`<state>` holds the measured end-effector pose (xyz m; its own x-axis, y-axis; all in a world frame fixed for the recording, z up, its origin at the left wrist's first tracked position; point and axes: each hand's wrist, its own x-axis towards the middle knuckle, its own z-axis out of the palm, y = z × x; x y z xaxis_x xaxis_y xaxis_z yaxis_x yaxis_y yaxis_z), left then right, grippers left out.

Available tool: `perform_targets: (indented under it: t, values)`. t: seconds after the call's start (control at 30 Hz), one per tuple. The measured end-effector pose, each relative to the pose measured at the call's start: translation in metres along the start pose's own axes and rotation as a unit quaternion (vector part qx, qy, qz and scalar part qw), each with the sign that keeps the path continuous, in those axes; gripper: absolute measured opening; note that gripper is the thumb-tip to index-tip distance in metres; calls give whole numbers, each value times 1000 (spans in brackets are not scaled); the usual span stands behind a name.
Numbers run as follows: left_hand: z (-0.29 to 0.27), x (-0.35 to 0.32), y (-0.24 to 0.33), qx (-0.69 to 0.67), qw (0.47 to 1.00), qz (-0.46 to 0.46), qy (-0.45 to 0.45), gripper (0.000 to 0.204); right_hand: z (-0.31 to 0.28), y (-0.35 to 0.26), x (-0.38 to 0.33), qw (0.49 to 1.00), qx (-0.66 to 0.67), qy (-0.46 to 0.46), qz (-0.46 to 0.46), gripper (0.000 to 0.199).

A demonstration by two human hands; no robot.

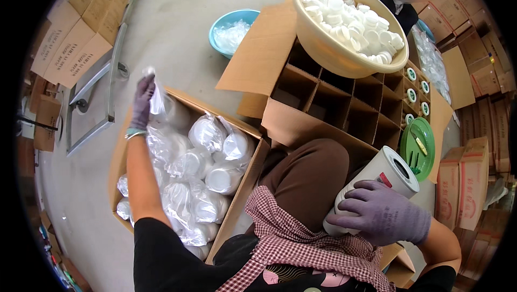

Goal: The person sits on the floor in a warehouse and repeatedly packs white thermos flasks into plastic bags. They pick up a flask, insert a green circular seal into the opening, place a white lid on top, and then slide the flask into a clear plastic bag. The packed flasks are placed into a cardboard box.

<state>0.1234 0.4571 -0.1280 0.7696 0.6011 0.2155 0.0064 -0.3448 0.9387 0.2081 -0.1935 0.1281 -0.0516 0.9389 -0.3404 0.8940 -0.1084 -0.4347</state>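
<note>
— Where do things stand from your side?

— I see my right hand [383,212] wrapped around a white open-mouthed jar [377,181] resting against my lap, already bare of any wrapping. My left hand [142,98] is raised over the carton of bagged jars [202,173] on the floor, pinching a clear plastic bag [156,95] that hangs empty and crumpled. So I judge one jar is unwrapped and out, with its bag not yet put down.

— And what's left?

— Plenty, I'd say. The carton on my left looks nearly full of jars in plastic. The divided box [344,103] ahead of me has mostly empty cells; only a few at its far right edge hold capped jars [414,90]. The beige bowl of white caps [350,23] sitting on that box is heaped high, and the jar in my hand has no cap on.

— How are the grips?

— The right one is clamped on the jar's body, fingers curled across its side. The left has fingers closed together on the bag's top. A green lid [417,146] lies just beside the jar's mouth.
</note>
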Motion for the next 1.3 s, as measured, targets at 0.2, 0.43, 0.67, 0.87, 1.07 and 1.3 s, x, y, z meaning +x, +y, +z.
perform_targets:
  t: [0.2,0.43,0.67,0.87,1.07,1.3]
  values:
    - [11,-76,327,-161,934,182,-263,77,-18,5,-12,968,140,205,-25,65]
    - [118,-86,488,-535,630,215,-521,83,-12,2,29,769,-37,634,73,105]
    - [263,-97,523,-528,623,225,-532,68,-52,46,-15,605,-112,785,78,43]
    - [344,-205,447,-187,915,356,33,91,-30,102,-24,484,173,850,116,30]
    - [388,-180,357,-177,960,197,-91,66,-30,62,-43,554,325,765,41,33]
    - [307,-139,318,-130,952,179,-210,35,-14,69,-47,821,-35,568,40,25]
